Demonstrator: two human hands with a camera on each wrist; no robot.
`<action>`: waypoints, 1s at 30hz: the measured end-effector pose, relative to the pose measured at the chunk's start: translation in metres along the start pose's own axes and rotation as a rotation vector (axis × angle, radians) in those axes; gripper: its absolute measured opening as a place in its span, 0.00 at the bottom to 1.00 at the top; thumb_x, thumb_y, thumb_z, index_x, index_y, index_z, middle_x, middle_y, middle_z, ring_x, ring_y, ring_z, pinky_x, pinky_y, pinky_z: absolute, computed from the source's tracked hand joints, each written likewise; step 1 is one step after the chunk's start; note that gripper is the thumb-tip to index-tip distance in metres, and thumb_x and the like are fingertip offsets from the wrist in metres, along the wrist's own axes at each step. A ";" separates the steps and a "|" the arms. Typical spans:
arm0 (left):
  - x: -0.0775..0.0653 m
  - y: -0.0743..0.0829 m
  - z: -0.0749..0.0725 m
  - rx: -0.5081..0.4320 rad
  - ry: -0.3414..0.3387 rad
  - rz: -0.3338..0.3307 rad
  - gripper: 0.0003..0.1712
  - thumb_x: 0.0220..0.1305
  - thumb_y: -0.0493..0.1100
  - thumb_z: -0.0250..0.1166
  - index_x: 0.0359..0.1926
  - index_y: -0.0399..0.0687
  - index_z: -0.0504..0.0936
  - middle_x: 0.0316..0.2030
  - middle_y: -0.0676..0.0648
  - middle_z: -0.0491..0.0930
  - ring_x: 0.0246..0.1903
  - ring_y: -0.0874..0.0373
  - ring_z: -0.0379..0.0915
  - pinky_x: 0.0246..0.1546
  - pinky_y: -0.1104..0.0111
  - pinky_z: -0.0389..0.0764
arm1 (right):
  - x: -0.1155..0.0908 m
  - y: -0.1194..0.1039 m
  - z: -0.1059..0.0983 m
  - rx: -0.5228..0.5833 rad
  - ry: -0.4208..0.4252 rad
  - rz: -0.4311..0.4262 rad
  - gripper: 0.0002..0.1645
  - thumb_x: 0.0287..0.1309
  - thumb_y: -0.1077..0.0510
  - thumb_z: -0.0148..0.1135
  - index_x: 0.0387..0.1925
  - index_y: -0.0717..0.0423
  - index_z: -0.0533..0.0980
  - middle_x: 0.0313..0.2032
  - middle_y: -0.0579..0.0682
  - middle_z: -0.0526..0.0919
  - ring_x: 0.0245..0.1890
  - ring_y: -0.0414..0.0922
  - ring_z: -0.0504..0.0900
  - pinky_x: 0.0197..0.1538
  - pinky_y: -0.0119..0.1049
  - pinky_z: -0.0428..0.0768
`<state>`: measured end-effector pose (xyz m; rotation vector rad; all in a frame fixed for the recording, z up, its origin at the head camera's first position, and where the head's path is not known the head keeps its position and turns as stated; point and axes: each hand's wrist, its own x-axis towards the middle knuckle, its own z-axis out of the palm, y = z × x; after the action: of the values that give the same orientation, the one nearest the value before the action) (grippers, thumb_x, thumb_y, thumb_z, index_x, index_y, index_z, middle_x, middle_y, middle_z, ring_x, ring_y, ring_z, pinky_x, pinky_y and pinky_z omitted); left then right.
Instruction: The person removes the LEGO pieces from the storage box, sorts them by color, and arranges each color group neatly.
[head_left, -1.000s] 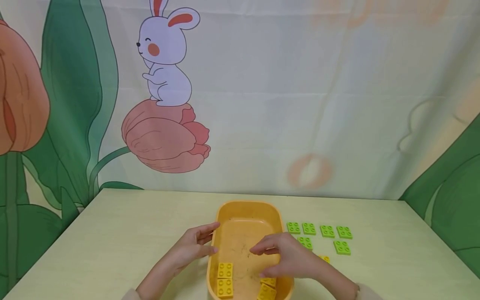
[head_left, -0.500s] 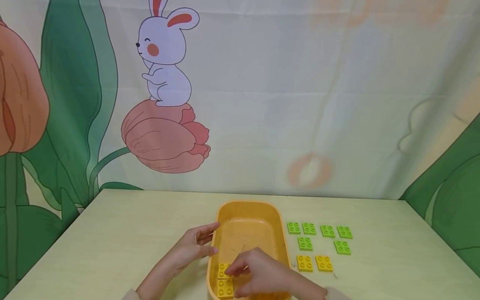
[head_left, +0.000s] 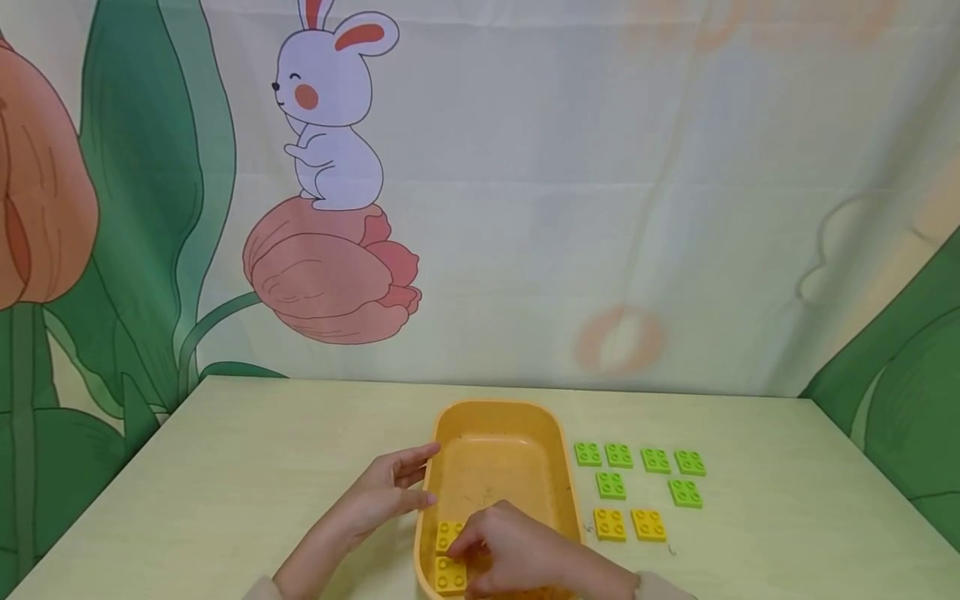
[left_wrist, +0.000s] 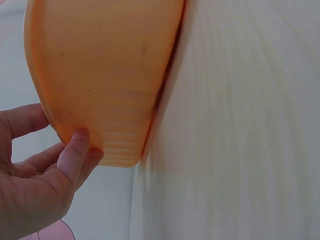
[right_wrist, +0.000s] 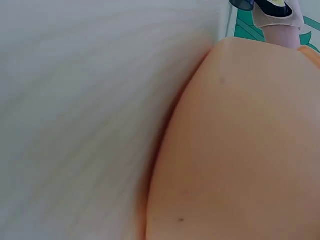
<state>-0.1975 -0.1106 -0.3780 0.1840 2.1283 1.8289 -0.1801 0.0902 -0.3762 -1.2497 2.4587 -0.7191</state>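
An orange-yellow plastic box (head_left: 498, 425) stands at the front of the table. My left hand (head_left: 386, 492) rests at its left side, thumb and index fingertip at the rim; in the left wrist view other fingers (left_wrist: 75, 155) touch the outer wall. My right hand (head_left: 517, 546) reaches inside the box, fingers bent, over its near left part. Two yellow toy bricks lie there, the farther brick (head_left: 447, 535) partly covered by a fingertip and the nearer brick (head_left: 448, 575) beside my thumb. I cannot tell whether the fingers grip a brick. The box's near right floor is hidden behind the hand.
Right of the box, two yellow bricks (head_left: 610, 525) lie side by side on the pale table (head_left: 300, 433). Several green bricks (head_left: 611, 485) lie behind them. A curtain (head_left: 525, 208) printed with a rabbit and tulips hangs behind the table.
My right hand has moved left and toward me inside the box, onto the left yellow bricks. Two yellow bricks on the table have come into fuller view. My left hand has stayed put.
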 end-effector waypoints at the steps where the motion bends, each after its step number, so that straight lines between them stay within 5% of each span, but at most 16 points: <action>1: 0.000 0.000 0.000 0.000 0.000 -0.002 0.36 0.55 0.29 0.62 0.65 0.35 0.60 0.64 0.33 0.57 0.61 0.38 0.57 0.49 0.59 0.75 | 0.001 0.000 0.000 -0.014 -0.001 -0.005 0.18 0.40 0.58 0.72 0.39 0.55 0.83 0.33 0.36 0.82 0.29 0.26 0.72 0.35 0.18 0.72; 22: -0.001 -0.002 -0.003 -0.016 -0.016 0.033 0.37 0.55 0.28 0.61 0.65 0.34 0.58 0.65 0.32 0.56 0.62 0.38 0.56 0.50 0.59 0.74 | 0.014 -0.011 0.007 -0.174 -0.070 0.017 0.20 0.41 0.59 0.71 0.41 0.57 0.82 0.33 0.38 0.84 0.27 0.26 0.73 0.33 0.17 0.71; 30: 0.000 -0.003 -0.001 -0.009 -0.009 0.026 0.36 0.55 0.28 0.61 0.65 0.34 0.59 0.64 0.33 0.57 0.61 0.38 0.57 0.49 0.59 0.75 | 0.004 -0.008 0.002 -0.138 -0.004 0.003 0.19 0.42 0.56 0.71 0.40 0.54 0.82 0.33 0.38 0.83 0.31 0.26 0.74 0.36 0.18 0.72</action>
<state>-0.1975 -0.1124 -0.3803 0.2191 2.1210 1.8483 -0.1765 0.0825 -0.3735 -1.2933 2.5439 -0.5535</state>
